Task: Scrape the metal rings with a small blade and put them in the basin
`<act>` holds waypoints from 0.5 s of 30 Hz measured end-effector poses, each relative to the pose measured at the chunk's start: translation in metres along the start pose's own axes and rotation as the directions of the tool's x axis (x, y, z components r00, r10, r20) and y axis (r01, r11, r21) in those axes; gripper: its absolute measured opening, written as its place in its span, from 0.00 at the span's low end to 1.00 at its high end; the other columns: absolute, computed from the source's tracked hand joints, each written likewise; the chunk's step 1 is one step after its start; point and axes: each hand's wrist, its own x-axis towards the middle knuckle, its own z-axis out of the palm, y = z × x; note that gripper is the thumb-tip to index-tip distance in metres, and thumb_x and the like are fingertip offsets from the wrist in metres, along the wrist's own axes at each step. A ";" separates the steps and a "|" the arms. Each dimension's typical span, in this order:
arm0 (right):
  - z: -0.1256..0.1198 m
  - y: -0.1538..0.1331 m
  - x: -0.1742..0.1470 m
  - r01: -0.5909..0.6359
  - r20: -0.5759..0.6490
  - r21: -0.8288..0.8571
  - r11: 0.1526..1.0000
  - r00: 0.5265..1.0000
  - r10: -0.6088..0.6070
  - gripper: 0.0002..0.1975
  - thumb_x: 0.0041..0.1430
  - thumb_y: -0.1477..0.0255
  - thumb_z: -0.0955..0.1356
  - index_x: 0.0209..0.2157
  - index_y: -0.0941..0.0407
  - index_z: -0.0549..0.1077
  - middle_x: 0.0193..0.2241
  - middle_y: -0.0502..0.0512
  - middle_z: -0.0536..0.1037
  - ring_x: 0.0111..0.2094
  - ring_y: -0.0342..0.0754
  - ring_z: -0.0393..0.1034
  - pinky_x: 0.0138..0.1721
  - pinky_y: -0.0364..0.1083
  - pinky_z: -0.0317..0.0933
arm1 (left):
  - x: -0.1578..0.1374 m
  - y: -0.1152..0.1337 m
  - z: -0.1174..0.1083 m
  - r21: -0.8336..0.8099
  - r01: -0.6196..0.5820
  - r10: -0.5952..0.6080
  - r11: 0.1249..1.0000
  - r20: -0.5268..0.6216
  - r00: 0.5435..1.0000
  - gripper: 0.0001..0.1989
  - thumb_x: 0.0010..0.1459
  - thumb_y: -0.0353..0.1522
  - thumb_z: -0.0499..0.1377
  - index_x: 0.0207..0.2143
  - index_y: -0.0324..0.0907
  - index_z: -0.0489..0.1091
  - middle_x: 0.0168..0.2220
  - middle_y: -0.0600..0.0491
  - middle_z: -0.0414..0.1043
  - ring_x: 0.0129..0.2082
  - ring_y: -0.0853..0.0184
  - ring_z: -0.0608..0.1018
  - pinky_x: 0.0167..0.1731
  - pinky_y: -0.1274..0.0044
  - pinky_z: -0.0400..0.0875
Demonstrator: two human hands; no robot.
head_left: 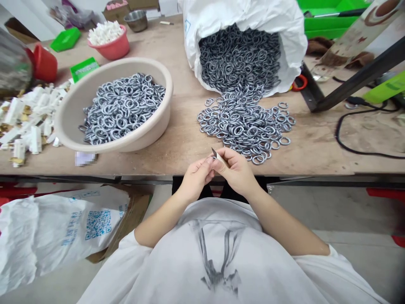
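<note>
My right hand (238,172) is closed around a small knife (214,152), its dark pointed blade sticking up past the fingers and a pale handle partly showing. Right beside it, my left hand (196,177) is pinched shut near the blade; whatever lies between its fingertips is mostly hidden. Both hands meet just above the table's front edge. Beyond them spreads a loose pile of grey rings (249,126), spilling from a white sack (193,42) that lies on its side. To the left, a beige basin (126,145) holds many similar grey rings (123,105).
White pieces (36,137) lie scattered at the table's left. A red bowl (114,48) of white parts, a green tray (84,69) and a metal bowl (136,21) stand behind. On the right are a dark metal frame (351,80) and a black cable (354,151).
</note>
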 end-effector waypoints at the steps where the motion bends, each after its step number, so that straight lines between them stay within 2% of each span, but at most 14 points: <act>1: 0.000 0.000 0.002 0.002 0.002 -0.007 1.000 1.000 -0.002 0.23 0.55 0.48 0.71 0.34 0.55 0.72 0.28 0.50 0.73 0.29 0.45 0.68 0.33 0.45 0.64 | 0.000 0.000 0.000 -0.008 0.023 -0.023 1.000 0.007 1.000 0.26 0.51 0.50 0.65 0.20 0.40 0.60 0.16 0.61 0.52 0.15 0.79 0.52 0.16 0.82 0.44; 6: -0.002 0.002 0.008 0.044 -0.043 -0.105 0.993 0.998 -0.049 0.25 0.58 0.46 0.67 0.30 0.55 0.72 0.25 0.50 0.73 0.29 0.45 0.67 0.32 0.44 0.61 | 0.000 0.002 -0.002 -0.091 0.111 -0.105 0.990 0.060 0.993 0.25 0.54 0.47 0.63 0.18 0.40 0.57 0.14 0.62 0.50 0.13 0.80 0.51 0.14 0.82 0.41; 9: -0.005 0.002 0.004 0.097 -0.124 -0.275 0.957 0.983 -0.136 0.23 0.64 0.49 0.64 0.32 0.55 0.72 0.24 0.49 0.71 0.27 0.44 0.64 0.30 0.43 0.56 | -0.001 0.004 -0.001 -0.155 0.124 -0.119 0.980 0.042 0.992 0.24 0.55 0.45 0.63 0.19 0.41 0.57 0.15 0.62 0.50 0.13 0.80 0.51 0.13 0.82 0.42; 12: -0.006 0.000 -0.005 0.213 -0.042 -0.546 0.811 0.959 -0.280 0.21 0.67 0.54 0.62 0.29 0.56 0.71 0.21 0.48 0.68 0.25 0.42 0.61 0.28 0.44 0.51 | 0.000 0.005 -0.001 -0.202 0.133 -0.134 0.970 0.005 0.991 0.24 0.53 0.45 0.64 0.19 0.41 0.57 0.15 0.63 0.50 0.12 0.80 0.52 0.13 0.83 0.43; 15: -0.005 -0.001 -0.011 0.330 0.076 -0.682 0.652 0.919 -0.386 0.23 0.69 0.57 0.61 0.23 0.56 0.66 0.20 0.48 0.66 0.23 0.42 0.59 0.28 0.44 0.48 | 0.000 0.004 -0.001 -0.236 0.142 -0.153 0.961 -0.029 0.988 0.26 0.52 0.45 0.66 0.19 0.41 0.55 0.14 0.63 0.49 0.12 0.80 0.52 0.13 0.84 0.44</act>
